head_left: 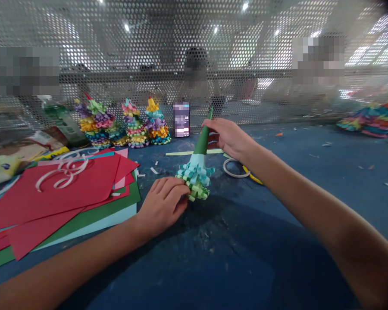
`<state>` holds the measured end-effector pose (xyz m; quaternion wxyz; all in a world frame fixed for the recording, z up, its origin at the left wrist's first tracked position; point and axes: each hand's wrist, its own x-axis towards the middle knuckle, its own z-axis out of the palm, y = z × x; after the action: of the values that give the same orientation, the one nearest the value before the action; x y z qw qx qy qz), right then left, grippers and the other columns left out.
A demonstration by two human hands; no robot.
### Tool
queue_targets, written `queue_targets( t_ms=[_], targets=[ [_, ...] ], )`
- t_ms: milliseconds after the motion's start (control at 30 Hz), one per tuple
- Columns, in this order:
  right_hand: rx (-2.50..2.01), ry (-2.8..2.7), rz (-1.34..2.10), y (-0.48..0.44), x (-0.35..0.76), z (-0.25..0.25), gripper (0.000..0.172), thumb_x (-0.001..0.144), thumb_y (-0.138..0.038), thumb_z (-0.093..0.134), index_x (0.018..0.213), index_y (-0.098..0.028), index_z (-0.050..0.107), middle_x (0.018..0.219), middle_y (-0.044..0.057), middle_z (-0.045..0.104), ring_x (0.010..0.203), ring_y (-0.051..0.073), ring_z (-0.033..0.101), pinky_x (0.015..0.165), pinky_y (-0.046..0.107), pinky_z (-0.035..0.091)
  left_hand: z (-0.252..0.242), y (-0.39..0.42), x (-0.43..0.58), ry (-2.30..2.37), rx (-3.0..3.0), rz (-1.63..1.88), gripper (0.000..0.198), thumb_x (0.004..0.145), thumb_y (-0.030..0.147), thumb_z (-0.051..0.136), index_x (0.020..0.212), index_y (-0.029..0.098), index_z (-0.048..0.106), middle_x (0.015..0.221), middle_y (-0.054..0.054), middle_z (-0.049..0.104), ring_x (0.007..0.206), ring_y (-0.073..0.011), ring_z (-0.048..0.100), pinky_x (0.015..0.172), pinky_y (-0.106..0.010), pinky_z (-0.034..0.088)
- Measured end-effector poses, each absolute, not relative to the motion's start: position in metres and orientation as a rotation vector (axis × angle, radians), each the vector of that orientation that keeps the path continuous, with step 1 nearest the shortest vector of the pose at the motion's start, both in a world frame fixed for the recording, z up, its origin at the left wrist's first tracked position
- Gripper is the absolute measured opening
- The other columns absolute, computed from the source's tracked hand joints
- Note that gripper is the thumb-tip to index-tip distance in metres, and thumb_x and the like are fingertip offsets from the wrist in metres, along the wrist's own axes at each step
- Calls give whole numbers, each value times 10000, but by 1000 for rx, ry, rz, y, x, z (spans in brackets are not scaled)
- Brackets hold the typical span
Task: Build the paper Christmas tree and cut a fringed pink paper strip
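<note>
In the head view, your paper cone (201,144) stands over the blue table (229,267) between your two hands, tilted with its tip to the right. Its upper part is smooth dark green, with a plain pale blue band beneath; below that, curled light blue loops ring it, then light green ones at the bottom. Your right hand (228,137) grips the green part below the tip, its fingers closed around the side. Your left hand (164,200) has its fingers bent and close together, their tips touching the lower left frills; whether they pinch the paper, you cannot tell from here. Beyond the cone, a phone (181,122) stands upright, its lit screen showing a readable "23", the rest blurred or too small. At your far left, the label on the green bottle (60,116) is too blurred to read.
</note>
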<state>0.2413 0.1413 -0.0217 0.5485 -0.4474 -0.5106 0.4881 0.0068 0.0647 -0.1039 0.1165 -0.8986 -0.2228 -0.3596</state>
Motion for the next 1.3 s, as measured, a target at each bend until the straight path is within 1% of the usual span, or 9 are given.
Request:
queue_targets(
  t_ms=[167,333,467,733,900,967,1067,1133,1300],
  targets=[
    [-1061,-1187,1149,146,243,-26,147,895,-291,617,783,-208,570,729,22,597,610,174,612,543,345,569,-104,65,5,-545,-2674,-1041,98,933,127,494,984,201,533,902,-37,641,822,-190,590,713,-307,443],
    [-1070,-1122,1081,151,264,-18,151,893,-277,591,759,-208,579,703,7,576,590,148,580,528,297,533,-105,61,4,-403,-2750,-979,95,926,113,487,944,200,520,860,-27,640,790,-174,590,705,-301,442],
    [-1093,-1059,1050,155,283,-11,162,883,-282,578,737,-213,585,674,-6,549,559,132,541,528,288,507,-106,61,5,-363,-2734,-972,100,918,114,519,988,184,536,894,-38,652,839,-178,604,724,-312,438],
    [-1065,-1148,1105,149,267,-11,189,882,-222,483,801,-193,652,788,34,641,654,157,581,554,304,495,-101,60,7,-538,-2629,-1146,269,902,127,588,1161,170,525,1072,-91,649,1015,-213,594,876,-368,467],
    [-1019,-1212,1135,143,250,-16,154,874,-219,500,818,-194,641,787,39,647,695,172,593,567,304,507,-100,60,9,-513,-2587,-1078,308,902,132,604,1196,174,523,1073,-84,655,997,-217,597,853,-361,461],
    [-1008,-1203,1170,141,244,-18,137,872,-225,510,815,-194,630,798,41,645,687,172,586,580,319,521,-100,61,8,-521,-2584,-1056,271,908,131,590,1169,176,531,1022,-69,658,933,-209,604,801,-348,459],
    [-995,-1179,1217,139,236,-22,136,888,-238,504,827,-193,617,833,49,645,706,177,591,602,343,542,-101,64,6,-529,-2576,-1014,154,907,139,565,1051,188,539,927,-48,646,827,-208,596,730,-345,451],
    [-993,-1165,1238,139,232,-24,135,896,-254,506,831,-195,608,845,50,644,727,179,596,614,342,547,-100,65,6,-544,-2551,-981,111,895,136,554,982,198,525,908,-49,637,814,-219,588,719,-352,453],
    [-1024,-1119,1245,140,231,-28,114,883,-255,542,800,-202,599,823,32,626,702,160,582,613,311,535,-96,69,6,-514,-2569,-1001,143,902,88,495,995,196,490,903,-52,645,789,-204,591,685,-322,471]
  ],
)
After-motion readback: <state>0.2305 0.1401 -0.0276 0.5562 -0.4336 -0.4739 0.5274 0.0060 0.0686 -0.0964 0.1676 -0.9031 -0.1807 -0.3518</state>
